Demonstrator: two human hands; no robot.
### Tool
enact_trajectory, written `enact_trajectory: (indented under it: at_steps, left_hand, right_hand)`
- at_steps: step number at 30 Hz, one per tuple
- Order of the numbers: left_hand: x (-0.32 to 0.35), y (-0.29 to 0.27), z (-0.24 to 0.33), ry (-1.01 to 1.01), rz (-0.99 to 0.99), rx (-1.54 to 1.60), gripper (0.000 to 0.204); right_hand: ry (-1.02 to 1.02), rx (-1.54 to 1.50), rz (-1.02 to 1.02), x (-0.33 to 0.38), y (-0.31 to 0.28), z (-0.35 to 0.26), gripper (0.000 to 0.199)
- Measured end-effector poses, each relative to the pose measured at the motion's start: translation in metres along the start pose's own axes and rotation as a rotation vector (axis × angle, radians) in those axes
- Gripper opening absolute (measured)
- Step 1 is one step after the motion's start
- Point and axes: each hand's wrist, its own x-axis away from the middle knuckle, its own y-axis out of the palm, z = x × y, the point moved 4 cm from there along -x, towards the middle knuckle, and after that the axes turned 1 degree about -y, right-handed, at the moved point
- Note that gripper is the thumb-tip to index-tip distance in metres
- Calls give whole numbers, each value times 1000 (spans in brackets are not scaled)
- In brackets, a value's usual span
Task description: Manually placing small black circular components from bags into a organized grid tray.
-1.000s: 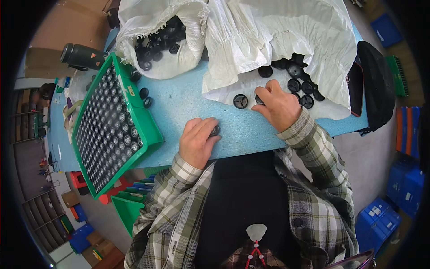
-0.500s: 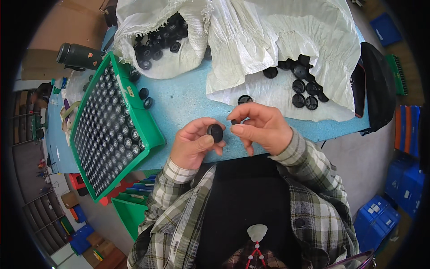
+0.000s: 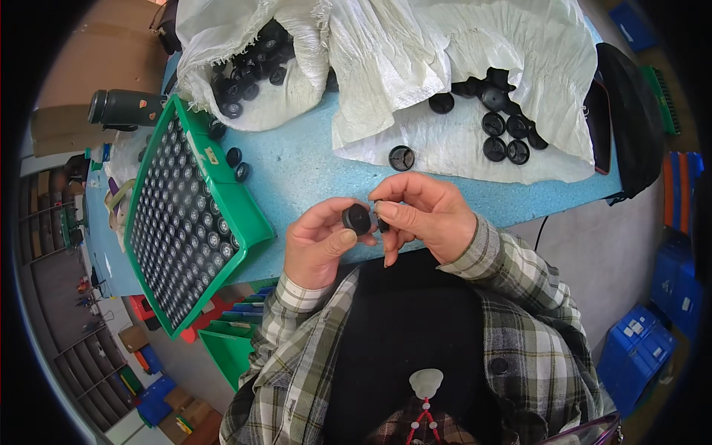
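Over the near edge of the blue table (image 3: pixel 289 167), my left hand (image 3: pixel 315 241) pinches a round black cap-like part (image 3: pixel 357 219), its flat face turned toward my right hand. Close beside it, my right hand (image 3: pixel 434 219) holds a small dark piece (image 3: pixel 381 217) between thumb and fingers; its exact kind is mostly hidden. I cannot tell whether the two parts touch. Beyond my hands, a single black wheel-like disc (image 3: pixel 401 158) lies on the edge of a white woven sack (image 3: pixel 393 81), which has several more such discs (image 3: pixel 495 123) at its mouth.
To the left, a green tray (image 3: pixel 239 215) filled with rows of black round parts leans over the table edge. Another white sack (image 3: pixel 285 104) lies open with black parts inside. Two loose discs (image 3: pixel 234 157) and a dark bottle (image 3: pixel 126 107) are near the tray. Blue crates (image 3: pixel 630 352) stand at right.
My right hand has moved slightly left, bringing its small piece up close to the round part in my left hand. The view has shifted a little.
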Motion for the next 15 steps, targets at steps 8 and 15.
enact_trajectory:
  at_steps: [8, 15]
  left_hand:
    - [3, 6, 4, 219, -24, -206, 43]
    - [4, 7, 4, 189, 10, -275, 49]
  right_hand:
    - [-13, -19, 20, 6, 3, 1, 20]
    - [9, -5, 14, 8, 5, 4, 19]
